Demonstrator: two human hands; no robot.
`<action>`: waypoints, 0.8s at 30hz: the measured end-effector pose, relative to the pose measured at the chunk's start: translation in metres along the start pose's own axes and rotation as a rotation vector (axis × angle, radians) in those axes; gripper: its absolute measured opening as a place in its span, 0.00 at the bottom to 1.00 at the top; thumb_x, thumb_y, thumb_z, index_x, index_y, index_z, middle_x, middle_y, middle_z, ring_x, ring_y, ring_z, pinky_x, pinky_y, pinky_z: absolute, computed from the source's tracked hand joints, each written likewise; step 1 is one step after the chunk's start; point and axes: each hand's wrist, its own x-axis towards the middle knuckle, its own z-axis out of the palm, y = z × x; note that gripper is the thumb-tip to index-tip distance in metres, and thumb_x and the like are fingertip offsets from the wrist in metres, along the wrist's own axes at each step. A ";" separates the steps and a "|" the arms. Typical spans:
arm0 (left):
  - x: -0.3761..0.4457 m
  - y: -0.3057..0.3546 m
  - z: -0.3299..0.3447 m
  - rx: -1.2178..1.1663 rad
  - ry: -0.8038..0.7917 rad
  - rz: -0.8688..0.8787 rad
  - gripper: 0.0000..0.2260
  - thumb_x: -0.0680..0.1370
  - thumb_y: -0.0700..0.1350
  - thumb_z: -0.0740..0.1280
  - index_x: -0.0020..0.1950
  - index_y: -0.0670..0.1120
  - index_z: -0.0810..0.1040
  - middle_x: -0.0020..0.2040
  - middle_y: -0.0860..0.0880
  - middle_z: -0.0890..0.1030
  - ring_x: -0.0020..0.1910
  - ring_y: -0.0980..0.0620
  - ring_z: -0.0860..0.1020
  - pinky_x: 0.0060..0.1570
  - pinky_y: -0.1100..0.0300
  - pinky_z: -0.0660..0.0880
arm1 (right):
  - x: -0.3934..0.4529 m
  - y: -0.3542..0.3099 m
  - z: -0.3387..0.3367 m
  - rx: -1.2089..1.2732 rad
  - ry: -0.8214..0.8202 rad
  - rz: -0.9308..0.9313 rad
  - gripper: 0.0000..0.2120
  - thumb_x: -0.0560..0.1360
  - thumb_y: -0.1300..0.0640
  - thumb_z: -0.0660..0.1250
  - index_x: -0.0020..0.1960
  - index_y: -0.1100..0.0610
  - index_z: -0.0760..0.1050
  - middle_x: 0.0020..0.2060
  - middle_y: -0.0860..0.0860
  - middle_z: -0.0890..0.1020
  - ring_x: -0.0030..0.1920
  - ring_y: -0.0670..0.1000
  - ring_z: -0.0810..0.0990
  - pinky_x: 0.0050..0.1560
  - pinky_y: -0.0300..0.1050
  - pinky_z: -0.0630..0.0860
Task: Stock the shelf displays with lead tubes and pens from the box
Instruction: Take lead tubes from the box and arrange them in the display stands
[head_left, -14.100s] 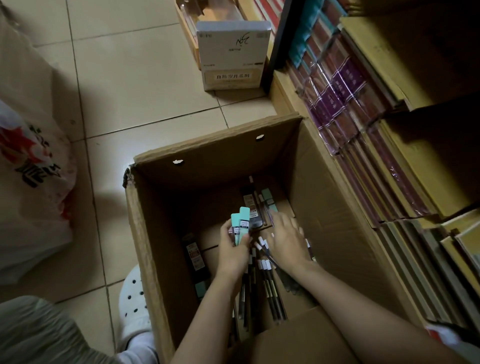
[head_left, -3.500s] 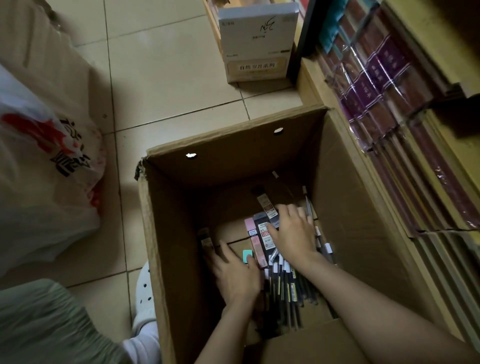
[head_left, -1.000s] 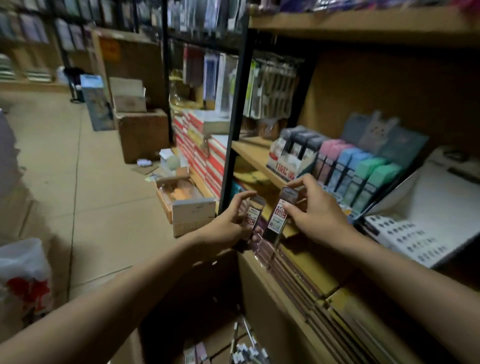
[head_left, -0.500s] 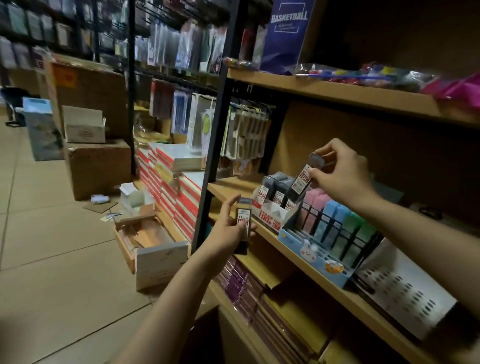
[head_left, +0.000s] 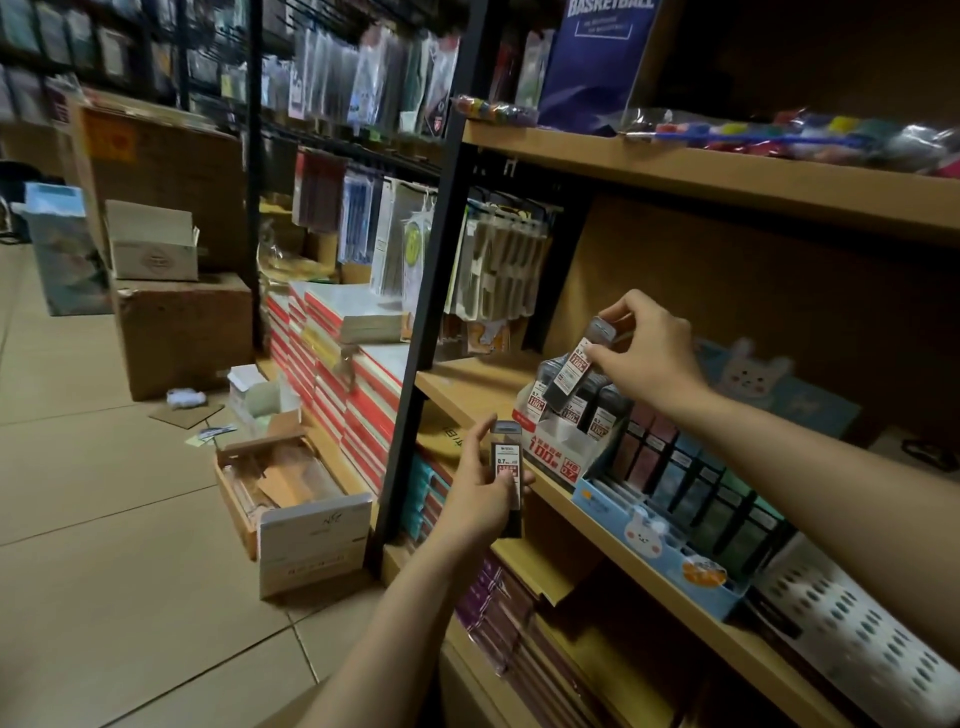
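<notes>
Now your right hand pinches one lead tube over the near-full display; your left hand grips another tube, unplaced.

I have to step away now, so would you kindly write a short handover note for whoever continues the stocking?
Right hand pinches a dark lead tube just above the red-and-white display, not yet slotted in.
Left hand holds a second lead tube upright in front of the shelf.
Done: several tubes already stand in that display.
Left: seat both tubes. The box is out of view, so what remains in it cannot be told.
</notes>
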 end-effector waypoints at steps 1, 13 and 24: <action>0.001 0.000 0.001 0.006 0.002 0.006 0.27 0.82 0.35 0.57 0.71 0.64 0.59 0.56 0.43 0.79 0.51 0.50 0.80 0.47 0.58 0.77 | 0.001 -0.001 0.003 0.008 -0.006 -0.014 0.13 0.70 0.60 0.75 0.48 0.52 0.73 0.41 0.45 0.79 0.41 0.40 0.78 0.34 0.29 0.70; 0.005 0.003 0.001 0.010 0.048 0.059 0.27 0.82 0.36 0.57 0.71 0.66 0.59 0.56 0.45 0.80 0.53 0.50 0.80 0.44 0.59 0.77 | -0.004 -0.008 0.042 -0.176 -0.169 -0.082 0.14 0.69 0.57 0.77 0.51 0.56 0.77 0.49 0.51 0.81 0.48 0.51 0.79 0.49 0.50 0.79; 0.000 -0.002 -0.002 0.001 0.031 0.008 0.29 0.81 0.36 0.59 0.74 0.61 0.53 0.54 0.46 0.83 0.56 0.51 0.80 0.59 0.47 0.76 | 0.002 -0.005 0.032 -0.117 -0.094 -0.165 0.07 0.76 0.56 0.70 0.54 0.55 0.81 0.50 0.51 0.79 0.46 0.44 0.77 0.47 0.36 0.73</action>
